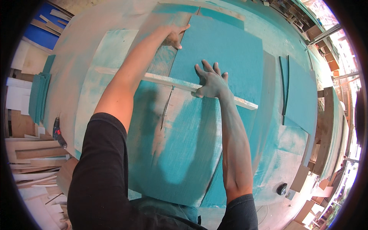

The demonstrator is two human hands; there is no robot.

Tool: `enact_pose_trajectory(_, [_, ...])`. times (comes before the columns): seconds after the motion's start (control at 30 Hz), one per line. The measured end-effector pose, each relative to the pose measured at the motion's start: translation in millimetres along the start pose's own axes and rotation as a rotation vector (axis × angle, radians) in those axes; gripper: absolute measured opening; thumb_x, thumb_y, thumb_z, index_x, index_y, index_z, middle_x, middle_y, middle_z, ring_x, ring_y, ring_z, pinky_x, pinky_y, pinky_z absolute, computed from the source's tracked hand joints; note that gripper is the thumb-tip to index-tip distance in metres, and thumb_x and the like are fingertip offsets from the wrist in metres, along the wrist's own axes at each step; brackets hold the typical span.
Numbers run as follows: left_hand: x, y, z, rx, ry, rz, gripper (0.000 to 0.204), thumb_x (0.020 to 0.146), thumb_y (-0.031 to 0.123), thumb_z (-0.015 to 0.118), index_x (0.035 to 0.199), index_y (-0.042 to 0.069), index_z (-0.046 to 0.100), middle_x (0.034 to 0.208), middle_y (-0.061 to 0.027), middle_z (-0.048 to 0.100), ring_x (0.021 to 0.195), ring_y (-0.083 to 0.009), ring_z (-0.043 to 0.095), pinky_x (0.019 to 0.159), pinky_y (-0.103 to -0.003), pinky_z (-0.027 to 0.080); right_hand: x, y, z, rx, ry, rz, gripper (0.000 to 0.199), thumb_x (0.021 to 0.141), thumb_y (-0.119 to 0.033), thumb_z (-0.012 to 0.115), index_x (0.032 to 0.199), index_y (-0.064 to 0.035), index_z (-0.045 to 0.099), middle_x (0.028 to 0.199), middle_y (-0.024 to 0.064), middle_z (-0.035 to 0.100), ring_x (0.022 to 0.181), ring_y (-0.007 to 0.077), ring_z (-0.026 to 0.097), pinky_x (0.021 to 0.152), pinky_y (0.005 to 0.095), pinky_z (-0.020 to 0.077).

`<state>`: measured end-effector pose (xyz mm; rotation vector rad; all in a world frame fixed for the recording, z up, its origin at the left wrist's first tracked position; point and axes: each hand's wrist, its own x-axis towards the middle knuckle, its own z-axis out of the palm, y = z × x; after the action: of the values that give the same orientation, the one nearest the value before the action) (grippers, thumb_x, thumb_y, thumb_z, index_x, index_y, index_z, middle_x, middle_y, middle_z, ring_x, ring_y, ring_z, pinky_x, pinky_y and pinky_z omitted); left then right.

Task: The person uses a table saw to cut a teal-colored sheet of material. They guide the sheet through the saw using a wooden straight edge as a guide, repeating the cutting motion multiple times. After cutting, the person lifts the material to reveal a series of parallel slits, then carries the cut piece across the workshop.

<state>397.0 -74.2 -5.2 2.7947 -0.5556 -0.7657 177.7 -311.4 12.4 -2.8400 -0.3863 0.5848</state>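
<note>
A flat teal board [234, 46] lies on the paint-stained work surface [176, 153], its near edge along a pale wooden strip [165, 79]. My left hand [175, 37] is at the board's left edge, with thumb and forefinger spread apart and touching it; the other fingers curl partly out of sight. Spread fingers of my right hand [212, 80] lie over the board's near part, while the heel and thumb rest across the strip. A thin dark slit [167, 109] runs down the surface below the strip.
On the right lie another teal panel [299, 92] and a small black round object [281, 188]. To the left are a cordless drill [58, 133] and a stack of teal pieces [39, 96]. Wood offcuts [36, 161] pile up at the lower left.
</note>
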Motion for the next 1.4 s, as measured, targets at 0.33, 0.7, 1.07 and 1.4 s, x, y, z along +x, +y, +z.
enact_pose_trajectory(0.33, [-17, -1, 18, 0.162, 0.025, 0.02, 0.14, 0.065, 0.036, 0.096, 0.168, 0.026, 0.002, 0.159, -0.0244, 0.041, 0.147, -0.0433, 0.038, 0.12, -0.052, 0.035, -38, -5, 21, -0.002, 0.015, -0.056, 0.102, 0.069, -0.043, 0.078, 0.161, -0.0361, 0.035, 0.173, 0.0015, 0.02, 0.159, 0.0375, 0.012, 0.124, 0.0716, 0.0135])
enact_pose_trajectory(0.7, [-228, 43, 115, 0.086, -0.062, 0.008, 0.142, 0.066, 0.045, 0.095, 0.167, 0.025, -0.002, 0.164, -0.0203, 0.036, 0.155, -0.0415, 0.023, 0.122, -0.063, 0.023, -218, -83, 100, 0.018, -0.032, -0.097, 0.1, 0.072, -0.043, 0.08, 0.161, -0.0363, 0.035, 0.173, 0.002, 0.018, 0.159, 0.0394, 0.01, 0.123, 0.0735, 0.0122])
enact_pose_trajectory(1.07, [-443, 97, 225, 0.083, -0.041, -0.017, 0.138, 0.066, 0.037, 0.096, 0.168, 0.024, 0.004, 0.166, -0.0083, 0.037, 0.153, -0.0392, 0.03, 0.116, -0.06, 0.034, -419, -167, 204, 0.017, -0.052, -0.093, 0.103, 0.072, -0.04, 0.08, 0.162, -0.0399, 0.031, 0.174, -0.0008, 0.015, 0.16, 0.0372, 0.007, 0.123, 0.074, 0.0092])
enact_pose_trajectory(1.4, [-514, 109, 274, 0.04, -0.109, -0.011, 0.142, 0.067, 0.04, 0.095, 0.167, 0.025, -0.003, 0.174, 0.0063, 0.011, 0.156, -0.0392, 0.023, 0.121, -0.065, 0.03, -494, -203, 236, -0.005, -0.069, -0.082, 0.105, 0.068, -0.041, 0.081, 0.162, -0.037, 0.034, 0.174, -0.0002, 0.017, 0.16, 0.0372, 0.008, 0.122, 0.0749, 0.0091])
